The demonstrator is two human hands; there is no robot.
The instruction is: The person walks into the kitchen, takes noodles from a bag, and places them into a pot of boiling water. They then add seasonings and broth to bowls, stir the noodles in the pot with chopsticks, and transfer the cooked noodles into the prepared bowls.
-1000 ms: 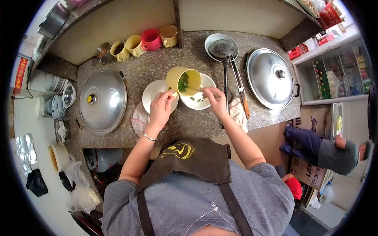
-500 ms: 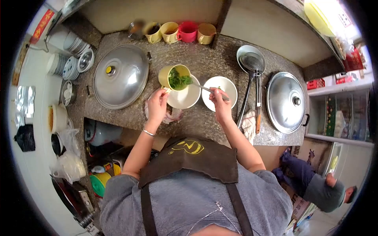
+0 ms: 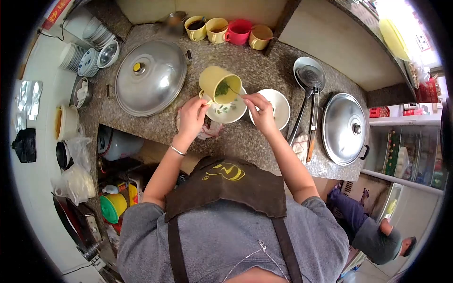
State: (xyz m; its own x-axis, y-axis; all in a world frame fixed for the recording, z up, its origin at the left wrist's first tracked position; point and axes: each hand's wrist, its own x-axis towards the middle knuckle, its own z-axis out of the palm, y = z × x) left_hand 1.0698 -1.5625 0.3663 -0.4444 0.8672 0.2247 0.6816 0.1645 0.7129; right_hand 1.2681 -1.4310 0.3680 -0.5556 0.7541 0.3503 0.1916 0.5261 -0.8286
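My left hand grips the handle of a yellow mug, which is tilted with its mouth facing right. Chopped greens lie inside the mug. Between the fingers of my right hand is the handle of a spoon, its bowl end inside the mug. Directly below the mug sits a white bowl with scattered green pieces in it. A second white bowl stands to the right, partly behind my right hand. A crumpled cloth lies beside my left hand.
Large metal lids stand at left and right. Several mugs line the back wall, one of them red. A strainer and a wooden-handled tool lie right of the bowls. Another person is at the lower right.
Green pieces now show in the left bowl, and fewer greens are in the mug. The spoon has moved deeper into the mug. The whole view has shifted slightly.
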